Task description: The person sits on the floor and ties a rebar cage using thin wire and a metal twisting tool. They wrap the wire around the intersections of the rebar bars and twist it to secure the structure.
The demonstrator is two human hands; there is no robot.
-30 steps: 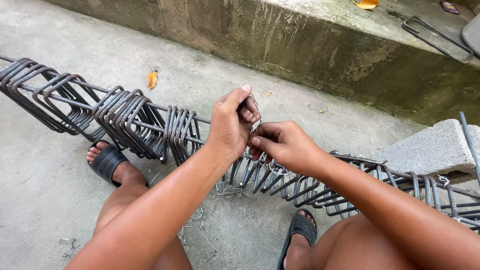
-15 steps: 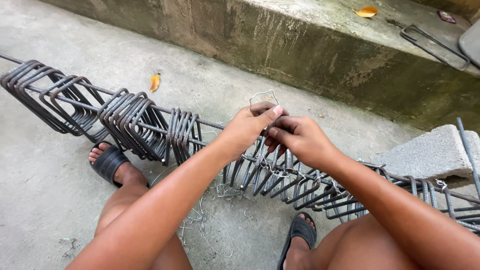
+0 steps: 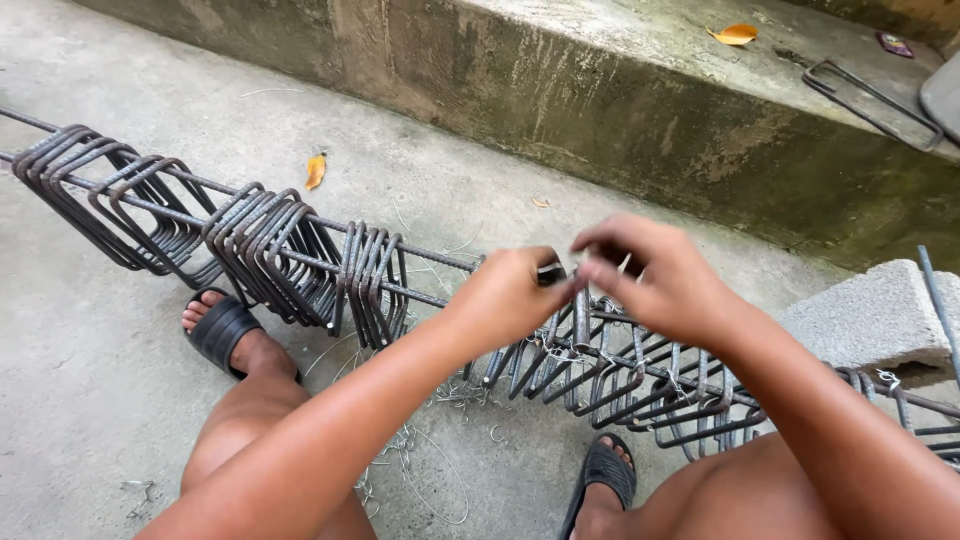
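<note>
Thin steel tie wire [image 3: 622, 264] sits pinched between my fingertips, just above the rebar cage [image 3: 560, 345], and it is blurred so I cannot make out its shape. My left hand [image 3: 510, 295] is clenched around a small dark tool or wire end at its fingertips; I cannot tell which. My right hand [image 3: 655, 275] meets it fingertip to fingertip, thumb and forefinger closed on the wire. Both hands hover directly over the long bars where the square stirrups [image 3: 300, 255] are crowded together. The cage runs across the concrete floor [image 3: 90, 340] from far left to the right, where it passes beside a grey concrete block [image 3: 875, 315]. Loose wire scraps [image 3: 420, 470] lie on the floor under the cage, between my knees. My feet in black sandals [image 3: 222, 330] rest either side. Beyond runs a stained concrete step [image 3: 600, 90], with a dry orange leaf [image 3: 316, 170] lying before it.
</note>
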